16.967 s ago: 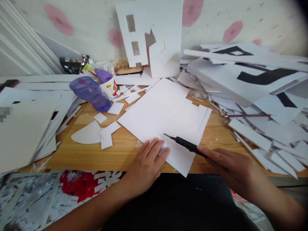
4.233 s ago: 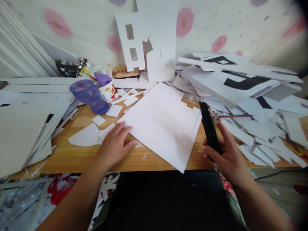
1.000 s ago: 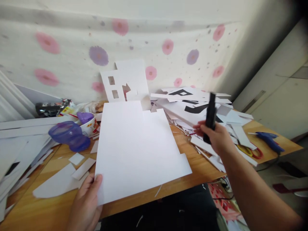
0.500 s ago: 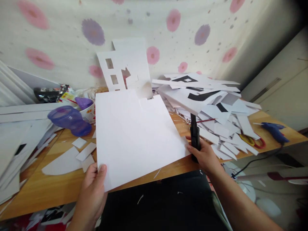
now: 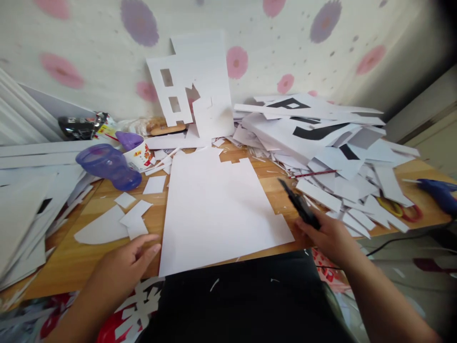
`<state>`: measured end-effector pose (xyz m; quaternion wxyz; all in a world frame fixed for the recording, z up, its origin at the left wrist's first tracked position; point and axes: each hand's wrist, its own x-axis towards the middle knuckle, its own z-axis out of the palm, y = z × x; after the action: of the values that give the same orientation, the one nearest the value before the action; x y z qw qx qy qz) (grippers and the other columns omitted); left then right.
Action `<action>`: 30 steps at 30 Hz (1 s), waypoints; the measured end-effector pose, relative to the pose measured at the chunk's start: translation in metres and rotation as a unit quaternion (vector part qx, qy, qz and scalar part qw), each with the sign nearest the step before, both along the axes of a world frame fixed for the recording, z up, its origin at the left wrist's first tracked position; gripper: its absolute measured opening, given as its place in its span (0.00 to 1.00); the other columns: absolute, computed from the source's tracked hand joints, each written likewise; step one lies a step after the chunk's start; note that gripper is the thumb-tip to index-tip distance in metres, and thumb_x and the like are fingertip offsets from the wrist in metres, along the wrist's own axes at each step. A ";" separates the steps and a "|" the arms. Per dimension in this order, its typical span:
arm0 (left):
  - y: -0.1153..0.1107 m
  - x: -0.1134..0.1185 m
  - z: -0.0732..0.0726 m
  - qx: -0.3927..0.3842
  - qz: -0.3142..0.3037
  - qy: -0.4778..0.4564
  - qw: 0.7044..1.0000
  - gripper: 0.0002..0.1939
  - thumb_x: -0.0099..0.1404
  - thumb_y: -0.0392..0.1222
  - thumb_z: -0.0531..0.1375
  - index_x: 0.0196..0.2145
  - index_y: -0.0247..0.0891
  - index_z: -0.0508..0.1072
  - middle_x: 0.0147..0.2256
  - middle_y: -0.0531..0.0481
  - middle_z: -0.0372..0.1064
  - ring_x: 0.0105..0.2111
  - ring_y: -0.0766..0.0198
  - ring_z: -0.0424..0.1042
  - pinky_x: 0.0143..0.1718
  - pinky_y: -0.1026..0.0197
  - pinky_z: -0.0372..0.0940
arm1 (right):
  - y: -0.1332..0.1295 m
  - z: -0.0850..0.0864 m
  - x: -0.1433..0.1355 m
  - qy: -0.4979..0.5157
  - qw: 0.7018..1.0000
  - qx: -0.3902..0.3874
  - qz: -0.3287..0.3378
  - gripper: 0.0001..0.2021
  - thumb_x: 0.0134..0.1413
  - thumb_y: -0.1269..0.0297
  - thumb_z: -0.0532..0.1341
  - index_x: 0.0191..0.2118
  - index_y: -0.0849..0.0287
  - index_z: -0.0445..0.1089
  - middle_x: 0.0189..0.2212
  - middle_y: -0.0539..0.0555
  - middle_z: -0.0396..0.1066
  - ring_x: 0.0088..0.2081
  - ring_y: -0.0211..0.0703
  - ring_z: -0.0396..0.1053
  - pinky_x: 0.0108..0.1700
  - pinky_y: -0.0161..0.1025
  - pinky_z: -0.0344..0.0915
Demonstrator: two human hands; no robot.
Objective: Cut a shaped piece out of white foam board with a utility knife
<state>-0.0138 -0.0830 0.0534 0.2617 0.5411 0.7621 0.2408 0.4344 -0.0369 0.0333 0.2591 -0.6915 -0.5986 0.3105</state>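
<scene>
A large white board [image 5: 214,209] lies flat on the wooden table, with notches cut in its far edge and right side. Beside its lower left edge is my left hand [image 5: 137,255], fingers apart and holding nothing. Just off the board's right corner, my right hand [image 5: 326,236] grips a black utility knife [image 5: 300,205], its tip pointing away and to the left. Behind the board, a white cut-out panel [image 5: 210,71] with window-like openings stands upright near the patterned wall covering. Small white offcuts [image 5: 137,212] lie left of the board.
A heap of white scraps [image 5: 321,152] fills the right side, with scissors [image 5: 410,212] and a blue glue gun [image 5: 437,193] beyond. At left are a translucent purple container [image 5: 107,164], a paper cup [image 5: 139,157] and stacked boards [image 5: 24,214]. The table's front edge runs near my lap.
The white board has been lowered flat onto the table. My left hand has let go of it. My right hand has moved right, off the board, and the utility knife now tilts left.
</scene>
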 end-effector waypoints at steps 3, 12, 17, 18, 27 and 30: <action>0.002 0.015 0.005 0.162 -0.081 0.159 0.971 0.15 0.58 0.56 0.61 0.37 0.47 0.79 0.27 0.50 0.76 0.23 0.58 0.73 0.23 0.62 0.63 | 0.001 0.006 0.010 0.063 0.997 0.045 -0.021 0.31 0.50 0.54 0.65 0.60 0.50 0.63 0.35 0.52 0.75 0.28 0.44 0.70 0.33 0.42 0.68; 0.012 0.114 -0.015 0.177 -0.506 0.234 0.811 0.34 0.63 0.51 0.63 0.62 0.38 0.60 0.64 0.39 0.57 0.65 0.45 0.52 0.63 0.38 0.50 | -0.013 0.033 -0.017 0.401 0.912 -0.038 0.076 0.26 0.45 0.62 0.70 0.53 0.45 0.71 0.44 0.57 0.76 0.33 0.47 0.75 0.37 0.47 0.72; 0.012 0.119 -0.029 0.212 -0.488 0.287 0.797 0.25 0.70 0.37 0.53 0.63 0.41 0.59 0.65 0.45 0.57 0.65 0.49 0.52 0.63 0.41 0.49 | -0.010 0.026 -0.030 0.542 0.837 -0.072 0.033 0.27 0.40 0.43 0.68 0.47 0.47 0.73 0.26 0.54 0.75 0.18 0.44 0.69 0.20 0.38 0.64; 0.011 0.119 -0.031 0.235 -0.481 0.296 0.791 0.23 0.71 0.34 0.51 0.62 0.41 0.61 0.64 0.45 0.59 0.65 0.49 0.54 0.63 0.42 0.50 | -0.008 0.023 -0.033 0.557 0.827 -0.073 0.016 0.27 0.41 0.39 0.66 0.45 0.48 0.73 0.21 0.52 0.73 0.16 0.41 0.67 0.17 0.36 0.60; 0.008 0.122 -0.034 0.305 -0.466 0.310 0.771 0.19 0.71 0.34 0.52 0.59 0.35 0.66 0.59 0.42 0.65 0.61 0.49 0.59 0.62 0.43 0.53 | -0.002 0.019 -0.058 0.626 0.779 0.003 -0.027 0.31 0.32 0.58 0.71 0.50 0.41 0.72 0.25 0.47 0.65 0.26 0.37 0.62 0.31 0.38 0.68; 0.009 0.123 -0.035 0.310 -0.460 0.310 0.772 0.19 0.71 0.34 0.53 0.58 0.35 0.66 0.58 0.42 0.66 0.60 0.48 0.61 0.61 0.43 0.54 | 0.002 0.018 -0.070 0.661 0.749 0.020 -0.044 0.26 0.33 0.55 0.73 0.44 0.37 0.74 0.24 0.44 0.57 0.25 0.35 0.54 0.33 0.37 0.66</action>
<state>0.1090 -0.0743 0.0185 -0.0910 0.9242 0.3458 0.1337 0.3648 -0.0350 0.0514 0.6173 -0.3337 -0.2533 0.6659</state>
